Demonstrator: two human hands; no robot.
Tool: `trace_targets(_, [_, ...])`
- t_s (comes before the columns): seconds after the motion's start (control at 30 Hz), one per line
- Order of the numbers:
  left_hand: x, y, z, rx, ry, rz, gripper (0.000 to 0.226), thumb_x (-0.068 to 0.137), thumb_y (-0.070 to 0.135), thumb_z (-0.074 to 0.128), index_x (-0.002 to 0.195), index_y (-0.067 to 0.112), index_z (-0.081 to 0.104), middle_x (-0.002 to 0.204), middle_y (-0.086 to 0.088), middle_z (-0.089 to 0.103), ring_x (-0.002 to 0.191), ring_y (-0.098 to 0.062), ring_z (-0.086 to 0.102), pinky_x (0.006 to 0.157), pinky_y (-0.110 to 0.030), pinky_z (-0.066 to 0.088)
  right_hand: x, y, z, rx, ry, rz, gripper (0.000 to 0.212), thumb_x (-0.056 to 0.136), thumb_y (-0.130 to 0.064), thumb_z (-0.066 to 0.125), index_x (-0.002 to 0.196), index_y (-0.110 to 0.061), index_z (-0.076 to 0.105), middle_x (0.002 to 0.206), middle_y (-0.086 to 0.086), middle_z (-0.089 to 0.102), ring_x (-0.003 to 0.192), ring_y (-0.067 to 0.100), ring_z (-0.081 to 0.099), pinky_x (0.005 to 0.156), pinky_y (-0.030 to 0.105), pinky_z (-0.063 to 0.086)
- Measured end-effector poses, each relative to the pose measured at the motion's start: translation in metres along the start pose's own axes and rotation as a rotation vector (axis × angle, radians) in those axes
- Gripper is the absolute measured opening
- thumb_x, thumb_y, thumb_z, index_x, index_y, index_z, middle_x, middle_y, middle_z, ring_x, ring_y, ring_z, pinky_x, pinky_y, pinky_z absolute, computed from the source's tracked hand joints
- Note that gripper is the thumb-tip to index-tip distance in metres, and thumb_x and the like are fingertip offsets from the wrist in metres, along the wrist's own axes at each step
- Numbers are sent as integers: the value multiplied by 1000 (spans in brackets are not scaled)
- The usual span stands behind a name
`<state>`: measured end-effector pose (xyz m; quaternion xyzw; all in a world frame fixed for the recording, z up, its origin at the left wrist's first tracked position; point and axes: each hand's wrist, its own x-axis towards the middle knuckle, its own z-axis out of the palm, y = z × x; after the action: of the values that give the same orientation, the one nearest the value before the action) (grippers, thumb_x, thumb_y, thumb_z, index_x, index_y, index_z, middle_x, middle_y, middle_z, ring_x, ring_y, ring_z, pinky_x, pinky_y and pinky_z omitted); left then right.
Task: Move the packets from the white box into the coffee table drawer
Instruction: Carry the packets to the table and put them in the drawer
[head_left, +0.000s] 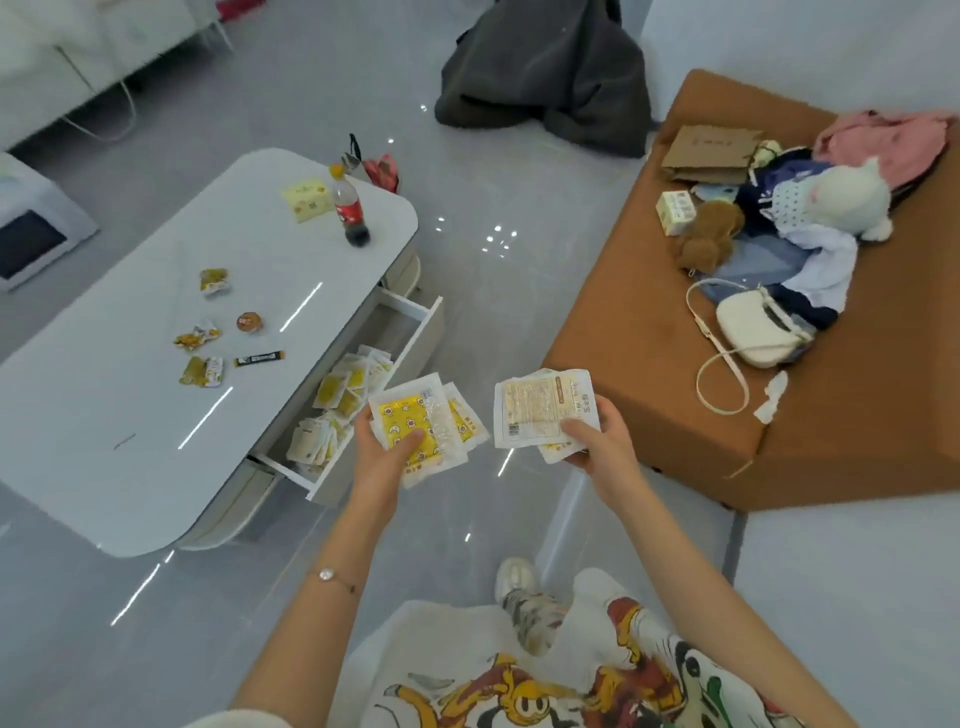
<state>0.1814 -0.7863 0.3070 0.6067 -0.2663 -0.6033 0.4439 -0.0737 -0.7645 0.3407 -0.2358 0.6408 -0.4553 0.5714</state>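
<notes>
Packets (410, 431) sit in the left hand (384, 457), fingers curled under, thumb on top; right hand (597, 441) pinches a second stack (540, 410); open drawer (423, 338) lies at ten o'clock.

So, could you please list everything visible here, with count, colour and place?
coffee table: one, white, left
drawer: one, white, pulled out of the table
drawer packets: many, yellow and white, inside the drawer
held packets: two stacks, yellow and white, near the drawer
cola bottle: one, red label, table's far end
carton: one, pale yellow, beside the bottle
snack wrappers: three, yellow, middle of table
stick sachet: one, black, near the wrappers
ottoman: one, brown, right
shoulder bag: one, white, on ottoman
plush toys: two, white and brown, on ottoman
coat: one, dark grey, on floor
left hand: holds yellow-fronted stack
right hand: holds white-backed stack
</notes>
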Motion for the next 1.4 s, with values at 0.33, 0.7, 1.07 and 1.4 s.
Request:
trace_targets(0.33, [52, 13, -13, -157, 333, -14, 71, 86, -2, 65, 141, 22, 28, 121, -4, 56, 104, -21, 61, 81, -37, 54, 127, -56, 67, -139, -242, 86, 42, 89, 0, 59, 127, -13, 48, 117, 6, 64, 98, 21, 68, 68, 32, 58])
trace_targets(0.7, [180, 22, -65, -405, 568, -138, 70, 86, -4, 63, 142, 21, 29, 121, -7, 59, 99, -20, 64, 77, -36, 55, 257, -66, 191, -383, -393, 203, 39, 90, -2, 59, 123, -20, 46, 113, 2, 63, 99, 21, 65, 83, 40, 56])
trace_targets(1.07, [369, -102, -139, -593, 791, -413, 55, 87, -2, 63, 132, 19, 38, 118, -10, 60, 98, -28, 64, 69, -37, 55, 450, 73, 321, -626, -463, 365, 45, 89, 2, 59, 129, -16, 49, 119, 7, 65, 102, 23, 66, 71, 32, 58])
trace_targets(1.4, [498, -264, -198, -613, 920, -471, 50, 89, 0, 62, 129, 21, 42, 112, -6, 61, 102, -29, 62, 88, -48, 53, 599, 278, 398, -771, -580, 514, 48, 86, 5, 60, 127, -17, 50, 119, 4, 64, 102, 23, 65, 82, 41, 57])
